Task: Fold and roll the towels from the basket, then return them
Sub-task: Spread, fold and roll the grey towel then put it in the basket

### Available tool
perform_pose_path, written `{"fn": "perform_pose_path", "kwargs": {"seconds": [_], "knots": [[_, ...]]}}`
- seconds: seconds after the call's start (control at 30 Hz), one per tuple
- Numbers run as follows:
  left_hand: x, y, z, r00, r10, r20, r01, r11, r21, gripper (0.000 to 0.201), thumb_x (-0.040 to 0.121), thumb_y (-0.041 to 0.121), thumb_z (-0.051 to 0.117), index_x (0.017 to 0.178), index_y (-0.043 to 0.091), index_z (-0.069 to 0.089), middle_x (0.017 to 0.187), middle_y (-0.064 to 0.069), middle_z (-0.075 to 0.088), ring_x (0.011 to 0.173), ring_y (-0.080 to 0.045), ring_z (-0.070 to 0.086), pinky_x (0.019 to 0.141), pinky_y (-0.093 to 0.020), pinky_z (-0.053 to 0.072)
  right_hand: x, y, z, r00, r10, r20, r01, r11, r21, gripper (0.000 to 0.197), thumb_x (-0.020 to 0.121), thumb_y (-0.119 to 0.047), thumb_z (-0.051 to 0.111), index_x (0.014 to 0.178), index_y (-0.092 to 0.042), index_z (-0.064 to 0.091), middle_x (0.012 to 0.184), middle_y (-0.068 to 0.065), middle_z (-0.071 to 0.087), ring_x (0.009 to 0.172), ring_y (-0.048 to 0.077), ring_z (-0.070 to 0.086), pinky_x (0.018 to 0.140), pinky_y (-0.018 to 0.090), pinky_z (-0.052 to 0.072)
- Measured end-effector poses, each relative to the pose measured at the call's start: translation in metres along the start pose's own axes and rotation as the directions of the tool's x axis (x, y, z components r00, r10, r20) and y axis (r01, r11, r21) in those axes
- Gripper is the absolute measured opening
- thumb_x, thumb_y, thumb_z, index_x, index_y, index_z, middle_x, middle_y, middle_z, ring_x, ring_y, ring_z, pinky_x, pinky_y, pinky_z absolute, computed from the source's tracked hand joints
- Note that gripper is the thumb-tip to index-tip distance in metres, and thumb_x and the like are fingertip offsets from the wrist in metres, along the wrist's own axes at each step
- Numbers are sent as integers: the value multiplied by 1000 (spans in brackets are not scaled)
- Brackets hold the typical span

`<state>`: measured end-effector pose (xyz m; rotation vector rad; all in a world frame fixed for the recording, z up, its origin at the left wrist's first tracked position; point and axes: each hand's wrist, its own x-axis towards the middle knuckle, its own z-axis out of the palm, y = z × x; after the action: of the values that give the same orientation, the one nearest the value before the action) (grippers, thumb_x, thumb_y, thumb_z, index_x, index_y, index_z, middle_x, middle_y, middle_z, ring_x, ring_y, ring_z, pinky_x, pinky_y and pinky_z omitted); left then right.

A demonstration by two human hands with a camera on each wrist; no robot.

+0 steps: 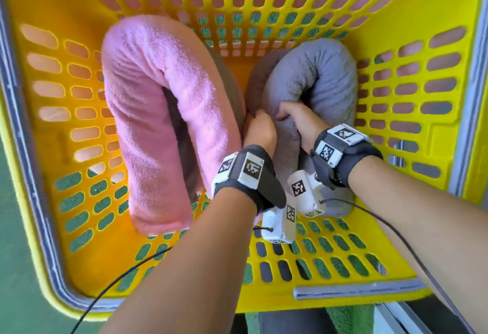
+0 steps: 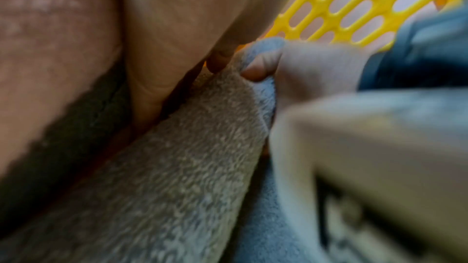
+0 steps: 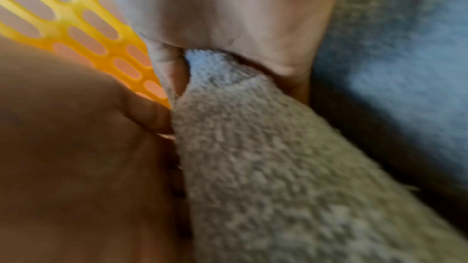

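A yellow basket with slotted walls is seen from above, filling the head view. Two rolled towels are found inside it. The pink towel is bent into an arch on the left side of the basket floor, its two ends resting down toward the near wall. The grey towel is bent likewise on the right side, just beside the pink one, its far bend near the back wall.

Both hands are placed inside the basket, close together, at the inner near part of the grey towel. The left hand is seen with fingers curled into the grey pile, between the two towels and touching the pink one at its side. The right hand is clamped on a fold of the same towel; in the right wrist view a tuft of grey cloth is pinched between thumb and fingers. In the left wrist view the right thumb is seen pressed into the cloth edge; the left hand's own grip is less plainly shown there, owing to blur.

Marker-tagged wristbands and cables are worn on both wrists.
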<state>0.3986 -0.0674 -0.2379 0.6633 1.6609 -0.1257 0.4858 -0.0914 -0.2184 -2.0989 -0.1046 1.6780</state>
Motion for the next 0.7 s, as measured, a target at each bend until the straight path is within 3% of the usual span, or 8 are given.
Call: {"fn": "perform_pose_path", "kwargs": {"seconds": [0.1, 0.23, 0.3, 0.37, 0.47, 0.57, 0.63, 0.7], "knots": [[-14, 4, -5, 1000, 31, -3, -31, 998, -46, 42, 101, 13, 19, 132, -6, 41, 142, -26, 40, 131, -37, 37, 110, -44, 28, 0, -15, -2, 990, -129, -52, 112, 963, -243, 12, 65, -21, 60, 70, -12, 54, 70, 5, 49, 68, 22, 45, 66, 32, 37], [-14, 3, -7, 998, 15, 65, -4, 986, -169, 46, 104, 19, 21, 138, -8, 36, 143, -27, 38, 131, -38, 39, 106, -41, 35, 2, -24, 3, 969, -242, -44, 212, 915, -343, 25, 62, -27, 58, 77, -7, 57, 78, 10, 53, 74, 25, 51, 67, 33, 39], [-12, 2, -7, 998, 9, 62, 2, 986, -169, 47, 103, 23, 23, 138, -4, 39, 143, -24, 40, 130, -36, 41, 105, -40, 37, 11, -21, 8, 972, -226, -63, 187, 908, -374, 50, 61, -31, 55, 101, -2, 58, 101, 17, 61, 96, 31, 57, 81, 35, 43], [-11, 0, -7, 996, 34, 85, -21, 987, -158, 48, 102, 26, 23, 137, -2, 42, 141, -23, 43, 129, -36, 43, 106, -42, 39, 16, -14, 11, 977, -193, -96, 152, 932, -328, 69, 64, -36, 56, 125, -5, 48, 122, 18, 57, 111, 33, 53, 97, 37, 41], [12, -11, 2, 996, 11, 94, 5, 985, -170, 65, 92, 51, 25, 138, 9, 44, 142, -17, 45, 128, -33, 45, 106, -48, 38, 16, 9, 8, 996, -32, -82, 15, 979, -201, 82, 55, -56, 60, 127, -17, 52, 115, 11, 63, 106, 30, 59, 100, 43, 43], [142, -87, 39, 997, -72, 9, 73, 986, -152, 93, 57, 86, 28, 129, 30, 52, 141, -7, 50, 125, -28, 49, 105, -49, 34, 25, 38, 2, 991, 128, 23, -125, 986, -106, 82, 48, -65, 66, 118, -22, 61, 103, 11, 69, 95, 32, 66, 97, 49, 47], [152, -91, 42, 991, -123, 52, 130, 979, -159, 92, 57, 85, 33, 128, 31, 53, 139, -7, 52, 124, -28, 50, 103, -49, 35, 34, 44, -1, 986, 150, 72, -144, 987, -73, 79, 49, -61, 67, 115, -18, 63, 101, 15, 70, 94, 33, 66, 97, 52, 47], [82, -51, 21, 993, -49, 109, 64, 988, -141, 71, 81, 58, 33, 136, 15, 48, 140, -15, 48, 127, -35, 47, 104, -53, 39, 29, 34, -1, 989, 138, 58, -133, 987, -86, 79, 50, -61, 66, 115, -16, 62, 102, 15, 69, 94, 33, 65, 98, 51, 47]]}}
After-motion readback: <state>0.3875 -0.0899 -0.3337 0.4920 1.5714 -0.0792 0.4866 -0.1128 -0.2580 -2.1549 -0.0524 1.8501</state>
